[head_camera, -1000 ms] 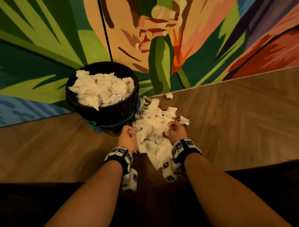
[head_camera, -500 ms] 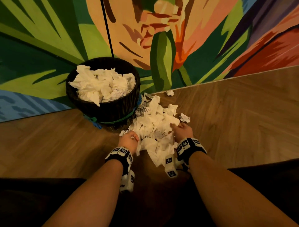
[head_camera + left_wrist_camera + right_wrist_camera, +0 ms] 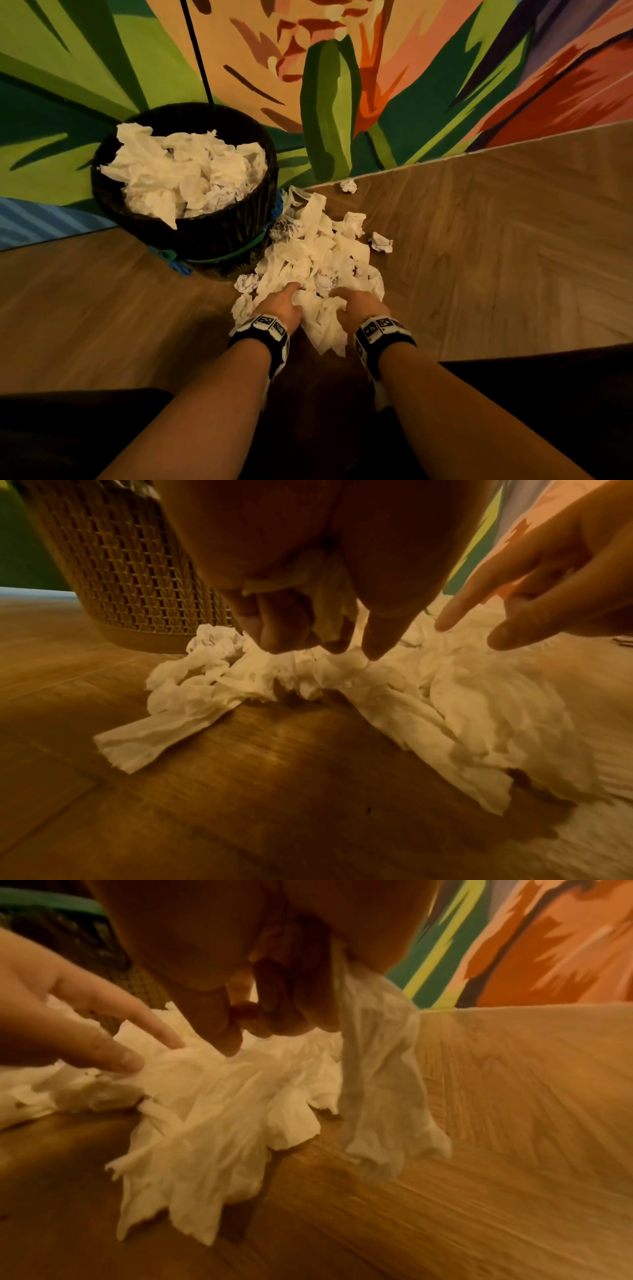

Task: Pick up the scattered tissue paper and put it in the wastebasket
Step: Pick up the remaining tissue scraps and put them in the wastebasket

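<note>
A heap of crumpled white tissue paper (image 3: 318,260) lies on the wooden floor just right of a dark woven wastebasket (image 3: 219,229), which is piled high with tissue. Both hands dig into the near end of the heap. My left hand (image 3: 282,303) (image 3: 308,631) has its fingers curled round a scrap of tissue, thumb and forefinger reaching down to the pile. My right hand (image 3: 356,305) (image 3: 267,1023) grips a tissue strip (image 3: 380,1074) that hangs from its curled fingers. In each wrist view the other hand's fingers touch the pile.
Loose tissue balls lie apart from the heap: one (image 3: 348,186) by the painted wall, one (image 3: 381,242) to the right, one (image 3: 246,282) near the basket's base. The colourful mural wall (image 3: 342,85) stands close behind. Bare wooden floor (image 3: 496,240) stretches to the right.
Both hands have drawn closer together and pushed further into the near end of the heap. The view has tilted closer to the pile.
</note>
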Demonstrator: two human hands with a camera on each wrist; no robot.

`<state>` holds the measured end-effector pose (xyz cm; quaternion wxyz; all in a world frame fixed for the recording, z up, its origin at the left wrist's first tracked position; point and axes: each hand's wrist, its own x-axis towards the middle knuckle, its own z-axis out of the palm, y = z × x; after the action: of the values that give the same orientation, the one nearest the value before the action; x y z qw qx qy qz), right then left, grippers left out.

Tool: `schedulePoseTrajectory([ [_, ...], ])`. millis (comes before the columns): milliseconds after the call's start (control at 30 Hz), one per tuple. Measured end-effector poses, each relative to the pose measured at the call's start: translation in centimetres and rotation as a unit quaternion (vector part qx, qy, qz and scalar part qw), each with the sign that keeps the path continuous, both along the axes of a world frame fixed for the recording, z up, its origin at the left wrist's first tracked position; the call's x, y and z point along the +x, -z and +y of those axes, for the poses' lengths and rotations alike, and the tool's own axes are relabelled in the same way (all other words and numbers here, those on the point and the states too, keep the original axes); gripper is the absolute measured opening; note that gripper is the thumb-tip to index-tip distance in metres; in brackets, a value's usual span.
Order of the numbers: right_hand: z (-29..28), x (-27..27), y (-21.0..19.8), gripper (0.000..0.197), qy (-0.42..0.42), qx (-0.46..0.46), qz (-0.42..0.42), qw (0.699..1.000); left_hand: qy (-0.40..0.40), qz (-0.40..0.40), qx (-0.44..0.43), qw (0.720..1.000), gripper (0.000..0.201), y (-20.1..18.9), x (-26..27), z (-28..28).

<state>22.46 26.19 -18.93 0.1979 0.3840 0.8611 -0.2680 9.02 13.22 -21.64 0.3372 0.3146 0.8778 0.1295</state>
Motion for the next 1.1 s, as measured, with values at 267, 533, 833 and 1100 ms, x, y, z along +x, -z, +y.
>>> schedulePoseTrajectory([
  [267, -0.1, -0.8, 2.2, 0.023, -0.049, 0.034, -0.027, 0.998, -0.008, 0.015, 0.008, 1.000, 0.021, 0.9, -0.4, 0.0],
  [533, 1.8, -1.4, 0.5, 0.041, 0.246, -0.066, 0.149, 0.955, -0.174, -0.073, 0.156, 0.969, 0.028, -1.1, -1.1, -0.5],
  [833, 2.7, -1.7, -3.9, 0.021, 0.353, -0.076, 0.322, 0.875, -0.205, -0.056, 0.277, 0.937, 0.032, -5.6, -1.2, -0.8],
  [1100, 2.3, -2.2, -8.5, 0.005, 0.313, -0.046, 0.320, 0.893, -0.052, -0.055, 0.291, 0.954, 0.027, -10.1, -0.4, -0.8],
])
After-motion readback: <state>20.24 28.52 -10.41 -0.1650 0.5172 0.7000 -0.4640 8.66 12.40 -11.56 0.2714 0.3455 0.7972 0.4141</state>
